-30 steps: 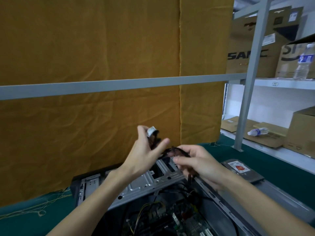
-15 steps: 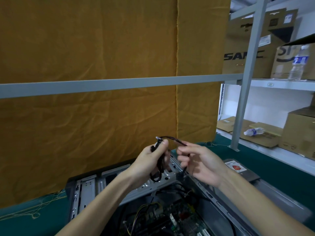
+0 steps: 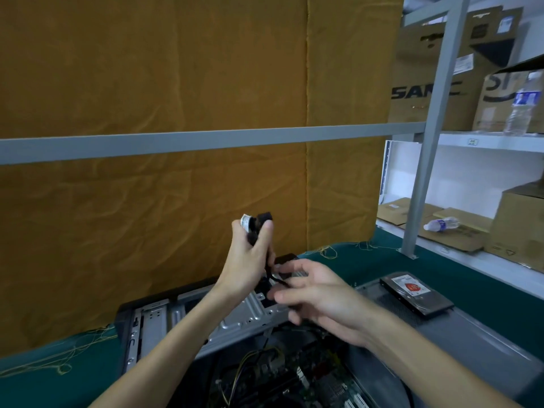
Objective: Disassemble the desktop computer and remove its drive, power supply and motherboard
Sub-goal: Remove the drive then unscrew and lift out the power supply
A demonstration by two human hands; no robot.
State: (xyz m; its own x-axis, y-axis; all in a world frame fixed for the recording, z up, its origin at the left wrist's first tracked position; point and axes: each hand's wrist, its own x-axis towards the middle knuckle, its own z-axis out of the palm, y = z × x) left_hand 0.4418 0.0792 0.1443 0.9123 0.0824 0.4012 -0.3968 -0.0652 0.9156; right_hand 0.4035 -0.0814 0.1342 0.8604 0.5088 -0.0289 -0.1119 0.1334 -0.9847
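The open desktop case lies on its side on the green table, with its motherboard and wiring showing inside. Above the metal drive bracket my left hand grips a folded bundle of black cable, whose connector and white label stick out at the top. My right hand is lower and to the right, its fingers curled round the cable's trailing end. A removed hard drive with a red and white label lies on the grey side panel to the right.
An orange cloth backdrop with a grey crossbar hangs close behind the case. At the right stands a shelf post and shelves with cardboard boxes and water bottles. Loose yellow threads lie on the green tablecloth.
My left hand has lifted the folded cable higher, its connector end now sticking out on top. My right hand has dropped lower along the trailing cable. The view has shifted a little.
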